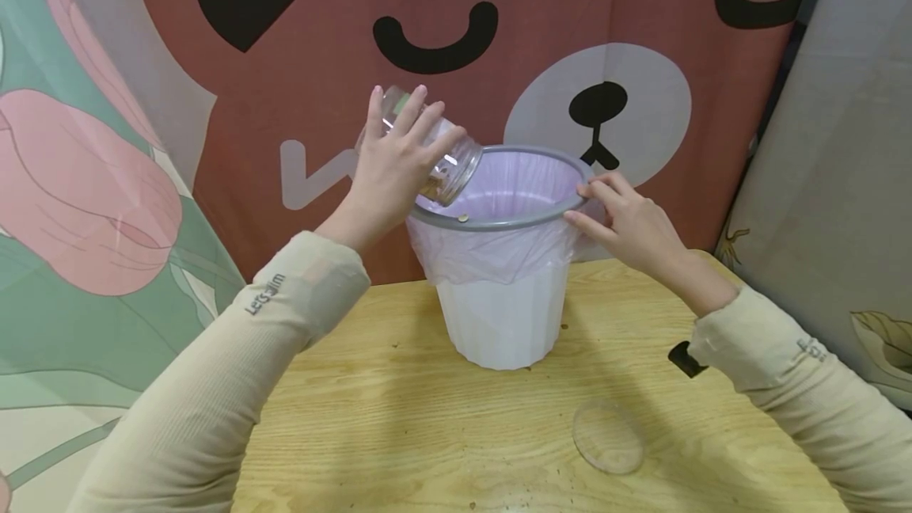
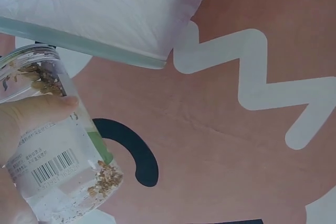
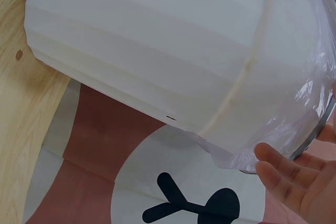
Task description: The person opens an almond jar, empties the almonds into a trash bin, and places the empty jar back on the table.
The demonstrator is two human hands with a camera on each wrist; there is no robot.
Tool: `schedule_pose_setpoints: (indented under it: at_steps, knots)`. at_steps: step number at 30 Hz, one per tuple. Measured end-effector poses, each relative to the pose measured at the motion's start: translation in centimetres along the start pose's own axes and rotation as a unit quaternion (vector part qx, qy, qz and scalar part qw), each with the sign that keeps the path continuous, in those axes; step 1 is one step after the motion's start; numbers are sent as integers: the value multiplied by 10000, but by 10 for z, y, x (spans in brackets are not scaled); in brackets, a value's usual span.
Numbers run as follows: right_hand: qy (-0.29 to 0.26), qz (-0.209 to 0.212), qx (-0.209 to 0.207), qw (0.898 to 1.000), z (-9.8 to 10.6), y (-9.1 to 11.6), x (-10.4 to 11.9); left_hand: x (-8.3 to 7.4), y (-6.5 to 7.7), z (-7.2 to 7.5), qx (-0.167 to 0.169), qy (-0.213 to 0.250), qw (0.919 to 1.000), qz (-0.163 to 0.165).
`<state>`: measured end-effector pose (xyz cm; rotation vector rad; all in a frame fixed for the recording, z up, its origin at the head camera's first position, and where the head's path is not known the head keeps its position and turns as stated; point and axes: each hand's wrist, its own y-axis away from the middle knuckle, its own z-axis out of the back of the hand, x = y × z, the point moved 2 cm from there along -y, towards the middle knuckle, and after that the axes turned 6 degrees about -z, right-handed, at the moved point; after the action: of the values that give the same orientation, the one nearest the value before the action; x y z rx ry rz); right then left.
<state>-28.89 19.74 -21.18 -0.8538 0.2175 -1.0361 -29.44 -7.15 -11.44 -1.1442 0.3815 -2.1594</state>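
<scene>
My left hand [image 1: 399,161] grips a clear plastic jar [image 1: 465,165], tipped with its mouth down over the left side of a white trash can [image 1: 502,315]. Brown crumbs and flakes [image 2: 107,178] cling inside the jar, beside its barcode label [image 2: 55,167], in the left wrist view. A pale purple bag [image 1: 523,180] lines the can, folded out under the grey rim [image 1: 499,223]. On the rim's right side, my right hand [image 1: 634,224] holds the edge between thumb and fingers. A small pale bit [image 1: 463,218] lies on the front rim.
A clear round lid [image 1: 608,438] lies on the wooden table [image 1: 413,418] in front of the can. Small dark specks dot the wood. Behind stands a brown curtain [image 1: 306,85] with a bear face; patterned cloths hang at left and right.
</scene>
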Motion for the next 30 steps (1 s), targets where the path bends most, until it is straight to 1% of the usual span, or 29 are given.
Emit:
schedule_pose_setpoints:
  at_steps: [4, 11, 17, 20, 25, 28, 30]
  knots:
    - [-18, 0, -2, 10000, 0, 0, 0, -2, 0, -1, -253, -208, 9992, -238]
    - [-20, 24, -32, 10000, 0, 0, 0, -4, 0, -4, -506, -382, 9965, -537]
    - [-2, 47, -56, 10000, 0, 1, 0, -5, -1, -4, -865, -606, 9912, -803]
    - [-6, 53, -65, 10000, 0, 1, 0, -6, -1, -4, -971, -731, 9884, -911]
    - [-20, 45, -76, 10000, 1, 1, 0, -7, -1, -5, -1004, -732, 9872, -998]
    - [-29, 31, -75, 10000, 1, 1, 0, -7, -1, -5, -956, -714, 9887, -903]
    - [-27, 28, -76, 10000, 1, 1, 0, -7, -1, -4, -859, -713, 9903, -821]
